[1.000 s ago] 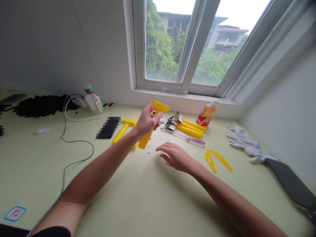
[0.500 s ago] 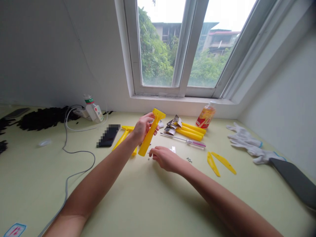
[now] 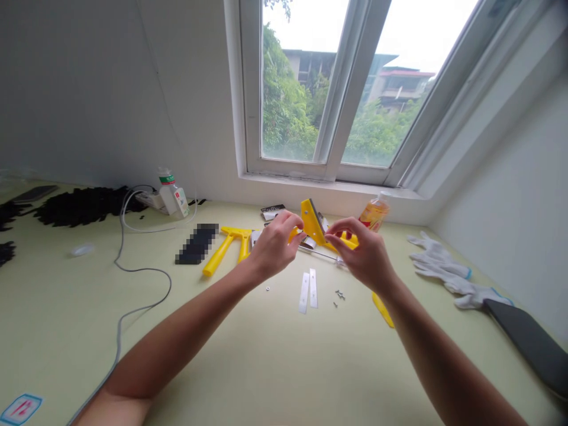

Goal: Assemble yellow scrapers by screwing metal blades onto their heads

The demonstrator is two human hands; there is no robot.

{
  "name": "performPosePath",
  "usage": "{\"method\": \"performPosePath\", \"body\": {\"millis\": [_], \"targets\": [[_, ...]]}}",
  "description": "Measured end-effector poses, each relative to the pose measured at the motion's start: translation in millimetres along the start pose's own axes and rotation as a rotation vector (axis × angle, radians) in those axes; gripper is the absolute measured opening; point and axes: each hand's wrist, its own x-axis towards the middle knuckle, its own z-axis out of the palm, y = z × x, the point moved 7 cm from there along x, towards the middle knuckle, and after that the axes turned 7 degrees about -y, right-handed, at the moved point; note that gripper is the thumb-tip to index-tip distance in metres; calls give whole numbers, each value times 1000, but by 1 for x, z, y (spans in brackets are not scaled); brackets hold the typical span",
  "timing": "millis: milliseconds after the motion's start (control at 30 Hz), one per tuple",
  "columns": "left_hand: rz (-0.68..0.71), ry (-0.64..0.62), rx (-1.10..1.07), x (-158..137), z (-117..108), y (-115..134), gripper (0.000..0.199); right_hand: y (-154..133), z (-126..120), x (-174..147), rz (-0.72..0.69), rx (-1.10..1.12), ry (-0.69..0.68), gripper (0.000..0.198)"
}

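A yellow scraper (image 3: pixel 313 223) is held up above the table between my hands, its wide head tilted and a dark strip along one edge. My left hand (image 3: pixel 278 244) is closed round the handle side, hiding most of the handle. With thumb and fingers pinched, my right hand (image 3: pixel 361 248) grips the lower corner of the head; any small part between those fingertips is hidden. Below them lie two pale metal strips (image 3: pixel 304 293), a few small screws (image 3: pixel 339 294) and a single nut (image 3: pixel 267 289).
Yellow scraper handles (image 3: pixel 218 254) lie left of my hands, beside a blurred-out phone (image 3: pixel 197 244). A screwdriver (image 3: pixel 322 253) and an orange drink bottle (image 3: pixel 375 212) sit behind. White gloves (image 3: pixel 437 254), a dark flat object (image 3: pixel 528 331) and a yellow plate (image 3: pixel 382 310) are rightward. A cable (image 3: pixel 144 272) runs along the left.
My right hand has risen from the small parts on the table to the scraper's head. My left hand has shifted right and turned the scraper. The metal strips are now uncovered.
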Motion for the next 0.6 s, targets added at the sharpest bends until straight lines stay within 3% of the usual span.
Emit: {"method": "performPosePath", "body": {"millis": [133,300,367,433,600], "targets": [[34,-28,18,-3,5,8,8,-18,15,-2,-153,-161,-27,6],[63,-13,17,-5,5,11,12,-21,13,-2,-195,-174,15,5],[61,-10,9,-5,5,10,13,-16,11,-2,-153,-148,32,2],[58,-8,3,-5,5,10,14,-5,12,-1,-58,-71,33,13],[69,-23,13,-6,9,11,13,24,31,-3,151,330,-74,36]]}}
